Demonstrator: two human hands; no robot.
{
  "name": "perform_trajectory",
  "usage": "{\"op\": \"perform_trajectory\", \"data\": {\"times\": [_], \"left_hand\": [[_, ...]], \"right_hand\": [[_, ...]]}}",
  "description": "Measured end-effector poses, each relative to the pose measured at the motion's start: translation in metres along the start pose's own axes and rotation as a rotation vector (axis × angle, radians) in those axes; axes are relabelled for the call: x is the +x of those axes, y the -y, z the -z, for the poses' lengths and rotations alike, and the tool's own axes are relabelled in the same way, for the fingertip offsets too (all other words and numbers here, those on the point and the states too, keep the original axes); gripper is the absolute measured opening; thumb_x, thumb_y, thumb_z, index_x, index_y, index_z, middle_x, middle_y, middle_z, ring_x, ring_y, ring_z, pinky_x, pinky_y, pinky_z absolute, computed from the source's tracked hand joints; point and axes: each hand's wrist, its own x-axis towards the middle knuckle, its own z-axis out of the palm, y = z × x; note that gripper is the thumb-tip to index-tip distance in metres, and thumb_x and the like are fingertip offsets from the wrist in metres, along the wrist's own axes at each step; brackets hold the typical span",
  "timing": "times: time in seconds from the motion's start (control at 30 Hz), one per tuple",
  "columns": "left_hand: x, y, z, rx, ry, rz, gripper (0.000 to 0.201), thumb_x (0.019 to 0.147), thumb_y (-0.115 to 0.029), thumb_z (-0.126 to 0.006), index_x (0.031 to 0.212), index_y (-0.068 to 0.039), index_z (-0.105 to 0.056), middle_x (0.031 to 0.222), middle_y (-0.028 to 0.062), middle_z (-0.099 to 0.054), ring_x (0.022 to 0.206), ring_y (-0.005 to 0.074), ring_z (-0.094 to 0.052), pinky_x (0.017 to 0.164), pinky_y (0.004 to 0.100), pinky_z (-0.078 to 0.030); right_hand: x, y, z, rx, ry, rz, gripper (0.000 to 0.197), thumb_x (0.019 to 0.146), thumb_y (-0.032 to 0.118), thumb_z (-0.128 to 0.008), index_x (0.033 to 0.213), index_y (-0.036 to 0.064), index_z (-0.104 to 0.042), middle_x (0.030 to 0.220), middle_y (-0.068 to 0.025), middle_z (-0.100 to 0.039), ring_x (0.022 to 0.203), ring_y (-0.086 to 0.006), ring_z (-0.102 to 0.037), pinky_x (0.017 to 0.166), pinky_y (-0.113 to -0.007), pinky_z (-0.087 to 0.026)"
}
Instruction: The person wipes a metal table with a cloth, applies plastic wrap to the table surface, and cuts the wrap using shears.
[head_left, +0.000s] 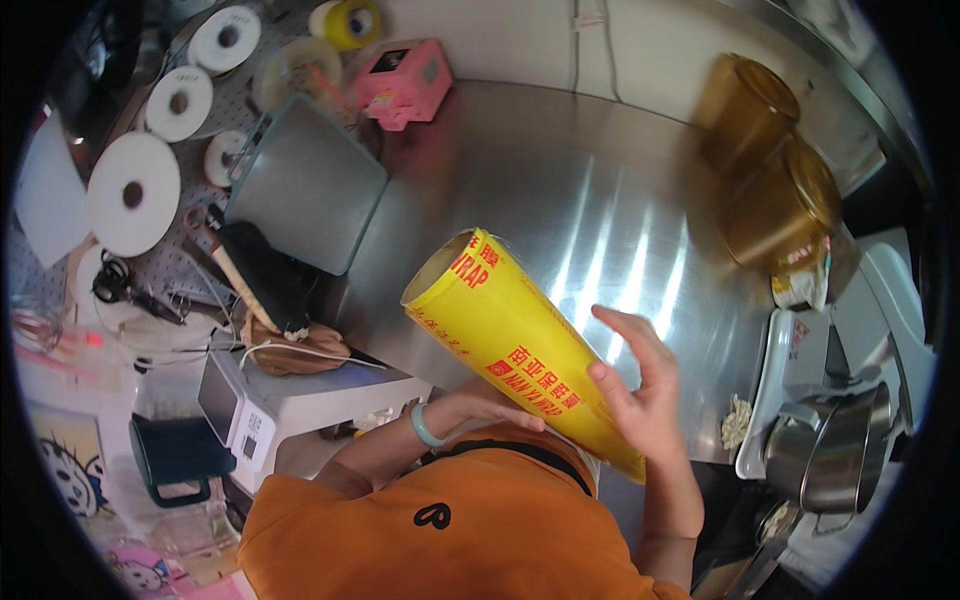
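Observation:
A large yellow roll of cling film with red print lies slantwise in front of my body, its hollow cardboard end toward the upper left and its other end close to my waist. My left hand, below a pale green bangle, reaches under the roll and supports it; some of its fingers are hidden behind it. At the roll's right side is my right hand, thumb against the yellow wrapping, index finger stretched out and apart from it.
Beyond the roll spreads a steel counter. A pink box-shaped device and a grey-green tray stand at the left. Amber lidded canisters are at the far right, metal pots at the near right. White spools hang left.

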Motion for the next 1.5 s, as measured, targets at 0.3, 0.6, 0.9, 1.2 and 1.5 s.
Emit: {"op": "perform_trajectory", "data": {"times": [0.3,0.6,0.9,1.2,1.5], "left_hand": [[-0.019,-0.01,-0.011,0.171,0.06,-0.073,0.063,0.073,-0.016,-0.081,0.127,-0.005,-0.051,0.124,0.0076,-0.057,0.116,0.02,-0.052,0.099,0.0344,-0.043],[-0.026,-0.038,-0.011,0.159,0.03,-0.149,0.066,0.071,-0.016,-0.082,0.128,-0.005,-0.051,0.126,0.0094,-0.057,0.118,0.0209,-0.053,0.1,0.0357,-0.042],[-0.051,-0.081,-0.004,0.376,-0.239,-0.229,0.076,0.064,-0.014,-0.086,0.129,-0.004,-0.048,0.124,0.0101,-0.057,0.115,0.0207,-0.054,0.098,0.0358,-0.044],[-0.03,0.027,0.009,-0.229,-0.52,-0.49,0.075,0.069,-0.018,-0.083,0.13,-0.005,-0.043,0.123,0.0069,-0.056,0.113,0.0199,-0.055,0.096,0.0352,-0.046],[-0.047,0.127,0.06,-0.5,-0.783,-0.338,0.064,0.077,-0.014,-0.077,0.128,-0.009,-0.038,0.117,0.0043,-0.054,0.106,0.0179,-0.057,0.09,0.0332,-0.049]], "right_hand": [[0.064,0.035,-0.034,0.128,0.098,0.074,0.006,0.082,0.001,-0.065,0.084,-0.004,-0.064,0.077,-0.0086,-0.062,0.07,-0.0157,-0.057,0.065,-0.026,-0.043],[0.081,0.056,-0.035,0.113,0.033,0.12,0.007,0.089,0.002,-0.057,0.082,-0.0005,-0.055,0.073,-0.0077,-0.058,0.062,-0.0139,-0.051,0.058,-0.024,-0.041],[0.083,0.107,-0.024,0.394,-0.055,0.166,0.014,0.098,0.01,-0.048,0.085,0.0034,-0.049,0.067,-0.001,-0.052,0.056,-0.0072,-0.05,0.051,-0.022,-0.04],[0.116,0.083,-0.091,-0.129,0.138,0.475,0.018,0.072,-0.013,-0.053,0.086,-0.0032,-0.047,0.083,-0.0222,-0.06,0.076,-0.0412,-0.059,0.066,-0.046,-0.048],[0.083,0.008,-0.188,-0.261,0.409,0.148,0.02,0.071,-0.009,-0.057,0.088,-0.0013,-0.05,0.085,-0.0207,-0.061,0.079,-0.0398,-0.061,0.068,-0.043,-0.049]]}}
